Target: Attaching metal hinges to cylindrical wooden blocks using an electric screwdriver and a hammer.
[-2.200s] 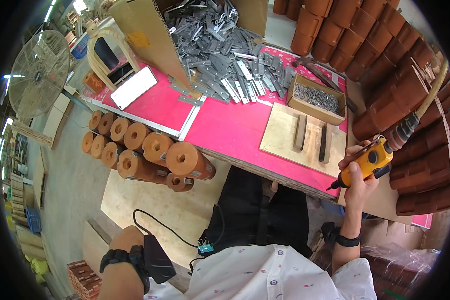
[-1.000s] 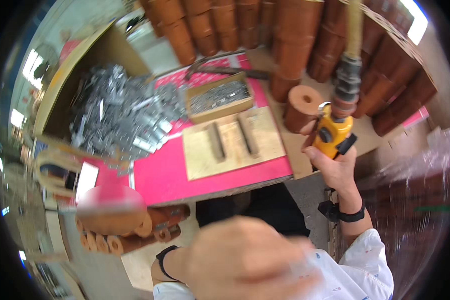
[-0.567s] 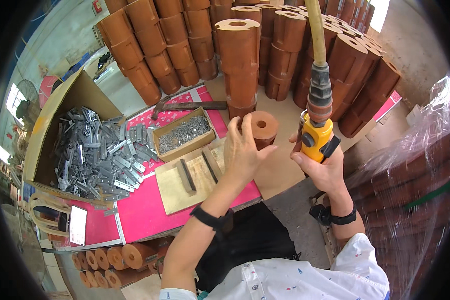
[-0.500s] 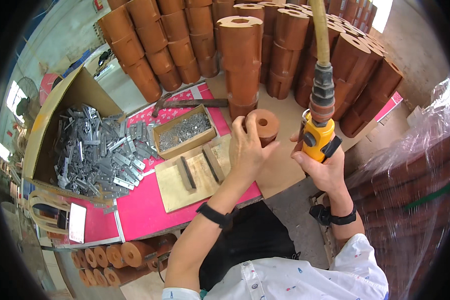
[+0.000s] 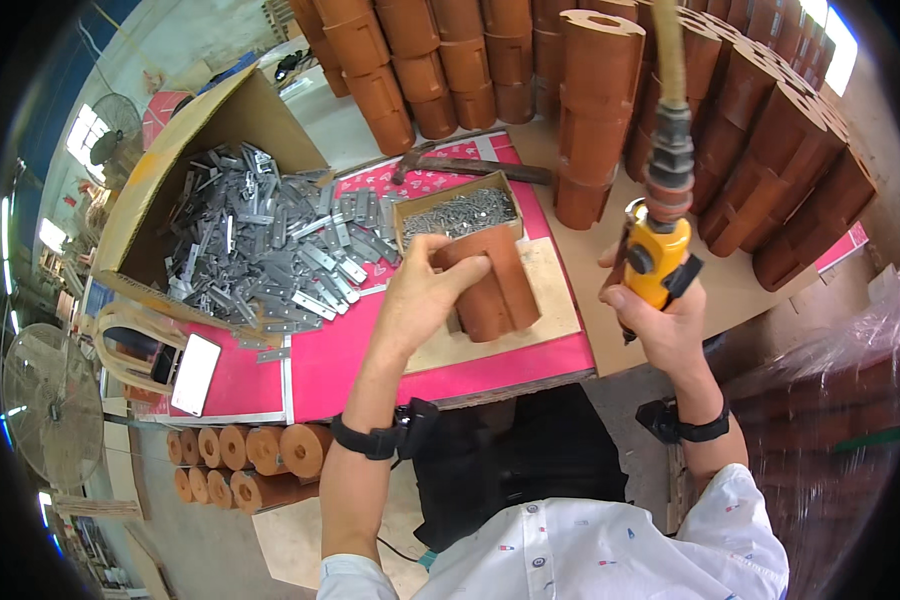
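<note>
My left hand (image 5: 420, 295) is closed around a brown, grooved cylinder (image 5: 498, 290), thumb along its side. The cylinder is tilted over a pale wooden board (image 5: 562, 290) and hides most of it; whether the two touch I cannot tell. In my right hand (image 5: 668, 325) is a yellow air screwdriver (image 5: 660, 262), its tip pointing down, to the right of the board. A hose (image 5: 670, 60) runs up from the tool. Just beyond the cylinder, a small open box (image 5: 403, 225) holds many small metal screws or nails.
At left, a large cardboard box (image 5: 135, 225) lies with metal plates (image 5: 280, 240) spilling onto the pink tabletop (image 5: 335, 350). Behind the small box is a hammer (image 5: 480, 167). Brown cylinders (image 5: 595, 110) stand stacked along the back; more lie below the table (image 5: 305, 450). A phone (image 5: 196, 375) leans at left.
My left hand has brought the cylinder from beside the standing stack to over the board, tipping it onto its side. The screwdriver stays in my right hand. The whole view has shifted.
</note>
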`<state>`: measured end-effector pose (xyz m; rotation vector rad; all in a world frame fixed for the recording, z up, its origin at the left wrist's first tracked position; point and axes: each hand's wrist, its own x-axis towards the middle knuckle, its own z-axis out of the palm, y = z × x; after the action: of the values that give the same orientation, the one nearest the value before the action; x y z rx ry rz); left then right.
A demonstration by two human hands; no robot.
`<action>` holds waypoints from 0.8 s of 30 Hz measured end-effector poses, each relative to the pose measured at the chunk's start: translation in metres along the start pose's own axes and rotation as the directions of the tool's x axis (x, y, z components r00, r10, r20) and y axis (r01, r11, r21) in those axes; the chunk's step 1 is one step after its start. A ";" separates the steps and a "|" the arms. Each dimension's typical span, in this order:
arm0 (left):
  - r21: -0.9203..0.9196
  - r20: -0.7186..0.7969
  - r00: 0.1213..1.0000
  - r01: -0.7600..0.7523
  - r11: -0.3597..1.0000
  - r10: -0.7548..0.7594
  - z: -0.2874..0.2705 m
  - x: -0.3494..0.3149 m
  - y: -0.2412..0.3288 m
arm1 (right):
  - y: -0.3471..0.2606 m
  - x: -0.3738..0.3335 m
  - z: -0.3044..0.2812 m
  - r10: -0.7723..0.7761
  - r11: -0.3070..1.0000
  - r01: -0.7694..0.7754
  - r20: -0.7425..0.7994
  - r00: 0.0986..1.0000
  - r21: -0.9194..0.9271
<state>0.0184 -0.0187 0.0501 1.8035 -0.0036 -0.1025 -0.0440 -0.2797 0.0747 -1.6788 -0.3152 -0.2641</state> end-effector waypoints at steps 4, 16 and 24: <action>0.088 0.054 0.993 0.097 0.991 -0.102 -0.010 0.006 -0.019 | 0.012 0.007 0.030 -0.090 0.995 0.089 0.041 0.995 0.037; 0.661 0.179 0.914 -0.387 0.643 0.365 0.000 -0.030 -0.017 | 0.022 0.006 0.040 -0.053 0.996 0.052 0.012 0.999 0.071; 0.460 0.182 0.944 -0.329 0.825 0.274 -0.006 -0.023 -0.031 | 0.033 0.005 0.041 -0.056 0.996 0.053 0.032 0.998 0.067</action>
<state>-0.0054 -0.0045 0.0228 2.2756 -0.4300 0.0336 -0.0277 -0.2422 0.0409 -1.6123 -0.3915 -0.2633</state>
